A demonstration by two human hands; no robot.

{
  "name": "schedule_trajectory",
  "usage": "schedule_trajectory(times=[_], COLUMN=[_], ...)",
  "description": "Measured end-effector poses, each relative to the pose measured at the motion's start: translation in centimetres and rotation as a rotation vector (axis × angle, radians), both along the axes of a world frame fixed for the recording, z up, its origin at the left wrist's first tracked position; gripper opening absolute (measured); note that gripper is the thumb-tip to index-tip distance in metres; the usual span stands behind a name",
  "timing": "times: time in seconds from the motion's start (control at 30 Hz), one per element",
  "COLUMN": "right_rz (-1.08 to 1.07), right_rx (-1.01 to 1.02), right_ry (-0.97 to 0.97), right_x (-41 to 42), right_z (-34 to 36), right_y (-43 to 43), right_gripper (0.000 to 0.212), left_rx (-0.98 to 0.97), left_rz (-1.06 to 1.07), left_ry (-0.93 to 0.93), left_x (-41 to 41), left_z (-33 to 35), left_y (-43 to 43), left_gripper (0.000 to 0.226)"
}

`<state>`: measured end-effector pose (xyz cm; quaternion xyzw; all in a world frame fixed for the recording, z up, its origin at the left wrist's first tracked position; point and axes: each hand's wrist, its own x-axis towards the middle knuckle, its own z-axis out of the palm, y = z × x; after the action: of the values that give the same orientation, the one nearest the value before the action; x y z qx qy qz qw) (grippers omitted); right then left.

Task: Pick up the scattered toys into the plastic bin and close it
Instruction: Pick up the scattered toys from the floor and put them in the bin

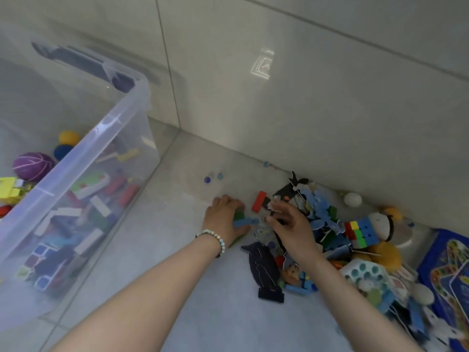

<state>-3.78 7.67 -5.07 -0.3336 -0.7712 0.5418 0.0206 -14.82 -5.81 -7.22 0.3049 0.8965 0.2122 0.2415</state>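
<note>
A clear plastic bin (119, 107) stands open on the left, holding several coloured blocks, a purple ball (33, 165) and other toys. My left hand (223, 217), with a bead bracelet on the wrist, grips green and blue blocks (243, 221) on the floor. My right hand (291, 227) hovers just right of it with fingers spread over small pieces, holding nothing that I can make out. A red block (258, 201) lies just beyond both hands. A pile of scattered toys stretches right, with a colour cube (360, 232) in it.
Two marbles (213, 177) lie on the floor near the wall, beyond my hands. A white ball (352, 199) rests at the wall's base. A blue game board (449, 270) lies at the right edge. A dark card cut-out (266, 270) lies near my right forearm.
</note>
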Motion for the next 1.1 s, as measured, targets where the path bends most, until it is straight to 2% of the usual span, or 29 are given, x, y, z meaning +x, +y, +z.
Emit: schedule_trajectory(times=[0.2, 0.33, 0.5, 0.7, 0.77, 0.87, 0.93, 0.97, 1.03, 1.1], right_rz=[-0.023, -0.011, 0.046, 0.385, 0.492, 0.567, 0.594, 0.614, 0.654, 0.618], right_rx=[-0.028, -0.035, -0.047, 0.048, 0.166, 0.347, 0.359, 0.367, 0.400, 0.393], right_ry=[0.010, -0.006, -0.013, -0.062, -0.108, -0.148, -0.127, -0.114, -0.099, -0.071], right_x=[0.1, 0.0, -0.8, -2.0, -2.6, -3.1, -3.0, -2.8, -2.1, -1.6], right_z=[-0.1, 0.1, 0.4, -0.6, -1.1, -1.6, -1.8, -1.9, -2.1, -1.9], right_y=[0.0, -0.8, -2.7, -5.7, -6.7, -7.9, -8.2, -8.1, -8.0, -8.1], right_gripper=[0.029, 0.028, 0.028, 0.035, 0.046, 0.057, 0.055, 0.053, 0.049, 0.048], left_rx=[0.028, 0.108, 0.149, 0.123, 0.123, 0.158, 0.275, 0.378, 0.659, 0.853], left_rz=[-0.022, 0.047, 0.164, 0.150, 0.148, 0.148, 0.282, 0.426, 0.732, 0.910], left_ry=[-0.016, -0.053, -0.047, 0.135, 0.174, 0.119, -0.061, -0.231, -0.722, -1.212], left_x=[-0.4, -0.6, -1.2, -2.6, -2.3, -1.7, -1.3, -1.2, -1.0, -1.0], left_z=[-1.1, -1.3, -1.2, -1.1, -1.5, -1.7, -1.1, -0.4, 1.0, 1.9], left_y=[-1.5, -3.3, -4.4, -9.0, -10.4, -11.3, -11.2, -11.1, -10.9, -11.2], left_gripper=[0.036, 0.026, 0.026, 0.032, 0.031, 0.032, 0.038, 0.038, 0.029, 0.023])
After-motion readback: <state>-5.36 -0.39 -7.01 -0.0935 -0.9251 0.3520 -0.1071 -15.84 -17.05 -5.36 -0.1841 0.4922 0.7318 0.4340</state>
